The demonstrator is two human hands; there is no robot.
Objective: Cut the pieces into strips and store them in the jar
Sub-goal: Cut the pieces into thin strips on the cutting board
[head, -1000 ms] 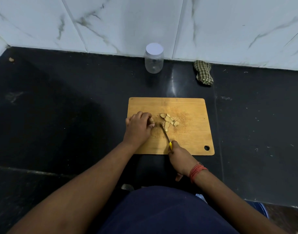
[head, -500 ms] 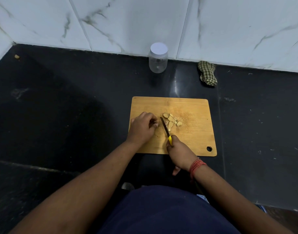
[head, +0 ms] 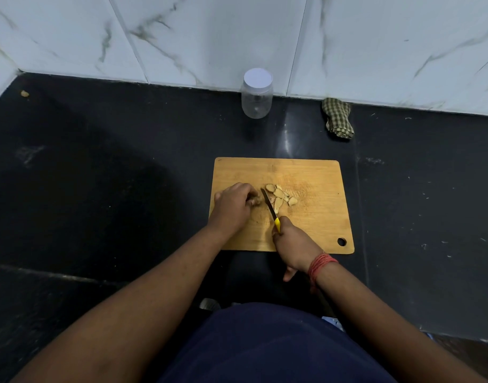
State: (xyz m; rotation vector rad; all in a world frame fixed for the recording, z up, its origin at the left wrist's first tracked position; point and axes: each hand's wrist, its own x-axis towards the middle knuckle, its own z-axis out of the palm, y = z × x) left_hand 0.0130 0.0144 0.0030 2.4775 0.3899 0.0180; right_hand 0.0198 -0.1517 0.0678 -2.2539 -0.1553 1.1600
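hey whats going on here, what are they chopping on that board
A person is slicing something pale on a wooden cutting board set on a dark counter. The right hand grips a yellow-handled knife, its blade lying between the left hand and a small pile of cut slices. The left hand is curled over a piece on the board. What the food is cannot be told. The jar stands by the wall with its white lid on, nothing visible inside, beside a checked cloth.

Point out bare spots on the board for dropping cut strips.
Free: cutting board right half, between slices and its corner hole; also the far strip. Crowded: left-centre, where left hand, knife and right hand meet.
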